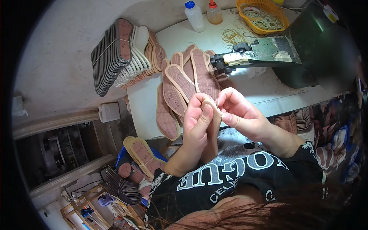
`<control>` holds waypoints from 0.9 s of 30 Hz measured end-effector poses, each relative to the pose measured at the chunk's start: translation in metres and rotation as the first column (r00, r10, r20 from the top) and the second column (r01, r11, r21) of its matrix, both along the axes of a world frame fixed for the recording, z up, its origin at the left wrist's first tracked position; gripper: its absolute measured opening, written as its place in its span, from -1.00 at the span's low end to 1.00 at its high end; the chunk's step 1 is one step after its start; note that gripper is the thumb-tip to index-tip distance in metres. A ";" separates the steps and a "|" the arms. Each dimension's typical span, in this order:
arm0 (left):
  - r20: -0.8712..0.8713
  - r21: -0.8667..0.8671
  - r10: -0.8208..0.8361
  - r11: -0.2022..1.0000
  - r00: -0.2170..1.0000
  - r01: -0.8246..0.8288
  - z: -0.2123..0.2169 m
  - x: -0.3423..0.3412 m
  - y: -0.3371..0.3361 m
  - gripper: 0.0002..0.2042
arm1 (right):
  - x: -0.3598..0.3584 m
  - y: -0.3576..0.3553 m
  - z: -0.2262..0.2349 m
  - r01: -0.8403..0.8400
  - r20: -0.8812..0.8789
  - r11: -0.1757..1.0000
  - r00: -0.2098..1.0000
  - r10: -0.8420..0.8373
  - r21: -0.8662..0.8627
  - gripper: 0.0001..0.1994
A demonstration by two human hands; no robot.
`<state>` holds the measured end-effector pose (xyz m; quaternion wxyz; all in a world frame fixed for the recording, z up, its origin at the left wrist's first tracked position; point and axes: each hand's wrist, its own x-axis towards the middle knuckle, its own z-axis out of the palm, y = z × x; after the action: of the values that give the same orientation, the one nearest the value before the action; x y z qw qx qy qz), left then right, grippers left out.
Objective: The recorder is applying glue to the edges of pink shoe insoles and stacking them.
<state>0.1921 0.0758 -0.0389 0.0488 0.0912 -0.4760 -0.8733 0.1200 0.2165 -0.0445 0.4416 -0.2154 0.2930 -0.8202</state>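
Both hands meet in the near middle, above the white worktop (253, 90). The left hand (197, 119) and the right hand (237, 111) have their fingers clamped on one tan, flat shoe insole (213, 115), held on edge between them. Just beyond lies a fan of pink-and-tan insoles (184, 84); far left leans a banded stack of dark and white insoles (119, 53).

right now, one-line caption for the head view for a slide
Left hand and right hand pinch a tan insole above a fan of insoles on a white table.
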 end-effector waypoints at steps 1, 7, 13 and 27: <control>-0.025 0.006 0.003 1.000 1.000 -0.002 0.001 -0.002 0.001 -0.74 | -0.001 0.000 0.000 0.015 -0.015 1.000 1.000 -0.015 -0.007 -0.71; -0.120 -0.081 0.063 0.994 0.991 -0.073 -0.009 -0.001 0.001 -0.72 | 0.000 -0.003 0.009 0.049 -0.033 0.988 0.998 -0.045 0.146 -0.58; -0.216 -0.090 0.036 0.994 0.976 -0.057 -0.005 0.007 -0.009 -0.72 | -0.007 -0.006 0.038 -0.242 0.204 0.957 0.957 0.208 0.160 -0.76; -0.173 0.689 0.464 0.687 0.869 -0.230 -0.034 0.030 -0.113 -0.56 | -0.238 -0.116 0.025 0.626 -0.578 0.083 0.650 0.493 0.776 -0.17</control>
<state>0.2224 -0.0368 -0.0728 0.2609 0.0427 -0.1020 -0.9590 -0.1180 0.1009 -0.0191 0.2477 -0.1570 0.9265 -0.2359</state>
